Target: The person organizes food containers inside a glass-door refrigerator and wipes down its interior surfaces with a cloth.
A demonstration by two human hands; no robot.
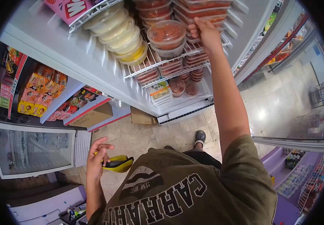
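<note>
My right hand reaches up into the white refrigerator, fingers curled in against a stack of clear rectangular tubs of red food. Whether the fingertips grip a rim is hidden. Just left of it stands a round lidded tub of red food on top of another round tub. My left hand hangs low at my side, its fingers bent around a yellow and black handheld object of a kind I cannot make out. Further left on the rack sit stacked round tubs of pale and yellow food.
White wire shelves hold more tubs of reddish food below. The glass door stands swung out on the right. Noodle packs fill a shelf at left. Cardboard boxes sit on the tiled floor beside the refrigerator.
</note>
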